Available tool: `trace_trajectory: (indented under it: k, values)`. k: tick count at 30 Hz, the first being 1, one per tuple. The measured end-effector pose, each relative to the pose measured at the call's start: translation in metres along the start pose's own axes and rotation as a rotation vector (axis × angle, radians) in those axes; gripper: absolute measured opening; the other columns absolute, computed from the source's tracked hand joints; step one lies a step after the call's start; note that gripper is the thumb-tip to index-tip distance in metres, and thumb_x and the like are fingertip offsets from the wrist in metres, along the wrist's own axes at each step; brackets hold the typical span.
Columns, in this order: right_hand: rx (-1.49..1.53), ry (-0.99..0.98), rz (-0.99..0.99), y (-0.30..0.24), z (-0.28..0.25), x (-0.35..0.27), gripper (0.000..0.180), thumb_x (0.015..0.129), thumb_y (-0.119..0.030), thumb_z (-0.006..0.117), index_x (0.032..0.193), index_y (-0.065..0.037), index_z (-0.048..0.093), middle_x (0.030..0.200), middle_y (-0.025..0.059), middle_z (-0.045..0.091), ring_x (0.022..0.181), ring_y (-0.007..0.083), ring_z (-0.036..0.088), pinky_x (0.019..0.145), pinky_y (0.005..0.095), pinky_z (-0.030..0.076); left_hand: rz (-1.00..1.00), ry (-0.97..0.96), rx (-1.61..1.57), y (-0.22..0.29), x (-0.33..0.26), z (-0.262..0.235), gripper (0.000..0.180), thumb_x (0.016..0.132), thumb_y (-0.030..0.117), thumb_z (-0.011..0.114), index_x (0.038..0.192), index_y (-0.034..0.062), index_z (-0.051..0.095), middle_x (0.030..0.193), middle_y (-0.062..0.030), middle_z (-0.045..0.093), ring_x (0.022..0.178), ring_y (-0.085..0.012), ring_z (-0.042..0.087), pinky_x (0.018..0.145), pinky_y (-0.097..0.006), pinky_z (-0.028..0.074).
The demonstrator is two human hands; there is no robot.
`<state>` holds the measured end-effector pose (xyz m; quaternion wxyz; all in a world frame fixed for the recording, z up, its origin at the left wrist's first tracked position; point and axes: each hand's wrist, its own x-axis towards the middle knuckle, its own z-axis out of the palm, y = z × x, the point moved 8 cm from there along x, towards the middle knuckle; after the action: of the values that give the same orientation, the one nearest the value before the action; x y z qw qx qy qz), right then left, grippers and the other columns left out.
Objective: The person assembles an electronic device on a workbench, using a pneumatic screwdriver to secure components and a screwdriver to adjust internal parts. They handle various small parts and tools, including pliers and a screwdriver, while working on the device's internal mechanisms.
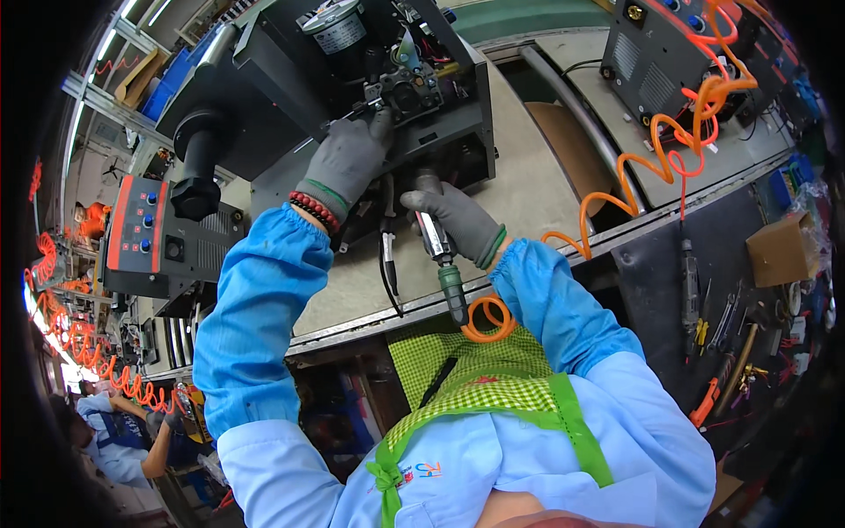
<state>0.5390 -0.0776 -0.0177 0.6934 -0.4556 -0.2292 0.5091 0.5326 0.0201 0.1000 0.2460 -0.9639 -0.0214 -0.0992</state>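
Note:
My left hand (345, 163), in a grey glove, rests on the open side of a black machine cabinet (290, 70), fingers touching the metal wire-feed mechanism (407, 88) inside. My right hand (458, 220), also gloved, grips a pneumatic screwdriver (443, 264) pointed up at the cabinet's lower edge. An orange coiled air hose (487, 319) hangs from the tool's green base. A black cable (388, 255) dangles from the cabinet between my hands.
The cabinet sits on a grey workbench (528, 189). Another black machine (656, 53) with an orange coiled hose (695, 114) stands at the right. Hand tools (726, 334) lie on a dark tray. A red-panelled machine (141, 229) is at the left; another person (114, 440) works lower left.

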Motion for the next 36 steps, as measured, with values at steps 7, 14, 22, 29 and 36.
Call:
trace_trajectory:
  k: [7, 14, 22, 29, 36]
  values:
    - [0.092, 0.040, -0.022, 0.008, -0.005, 0.010, 0.024, 0.082, -0.027, 0.067, 0.087, -0.006, 0.056, 0.064, 0.0027, 0.056, 0.046, 0.0102, 0.054, 0.039, 0.0233, 0.045, 0.029, -0.017, 0.067, -0.004, 0.000, -0.001, 0.044, 0.087, 0.012, 0.048, 0.129, -0.0023, 0.044, 0.079, -0.0172, 0.060, 0.074, -0.0326, 0.061, 0.063, -0.040, 0.051]
    - [0.214, 0.015, 0.013, 0.011, 0.006, 0.009, 0.024, 0.083, -0.025, 0.066, 0.089, -0.004, 0.056, 0.063, 0.0043, 0.058, 0.044, 0.0115, 0.055, 0.037, 0.0242, 0.047, 0.054, -0.008, 0.106, 0.003, -0.001, -0.006, 0.042, 0.086, 0.011, 0.049, 0.126, -0.0031, 0.045, 0.078, -0.0164, 0.061, 0.073, -0.0316, 0.061, 0.061, -0.040, 0.050]
    - [0.214, -0.013, 0.002, 0.004, 0.008, 0.005, 0.025, 0.082, -0.028, 0.068, 0.086, -0.007, 0.055, 0.061, 0.0035, 0.056, 0.043, 0.0116, 0.055, 0.038, 0.0242, 0.047, 0.054, 0.098, 0.160, 0.005, -0.001, -0.001, 0.039, 0.086, 0.016, 0.051, 0.121, -0.0018, 0.049, 0.074, -0.0114, 0.060, 0.067, -0.0269, 0.060, 0.062, -0.038, 0.048]
    - [0.160, -0.060, 0.038, 0.005, 0.012, 0.004, 0.026, 0.084, -0.031, 0.067, 0.089, -0.008, 0.055, 0.061, 0.0019, 0.057, 0.045, 0.0094, 0.054, 0.039, 0.0237, 0.046, -0.028, 0.037, 0.188, 0.007, -0.006, 0.005, 0.048, 0.084, 0.016, 0.052, 0.127, -0.0040, 0.047, 0.100, -0.0151, 0.060, 0.085, -0.0264, 0.059, 0.082, -0.040, 0.045]
    - [0.220, -0.018, 0.178, 0.024, 0.005, 0.015, 0.020, 0.085, -0.029, 0.065, 0.089, -0.011, 0.057, 0.067, 0.0030, 0.060, 0.051, 0.0119, 0.058, 0.044, 0.0244, 0.048, -0.147, 0.150, -0.046, 0.055, -0.129, -0.045, 0.053, 0.072, 0.022, 0.062, 0.121, 0.0026, 0.055, 0.130, -0.0102, 0.050, 0.121, -0.0253, 0.046, 0.100, -0.040, 0.036]
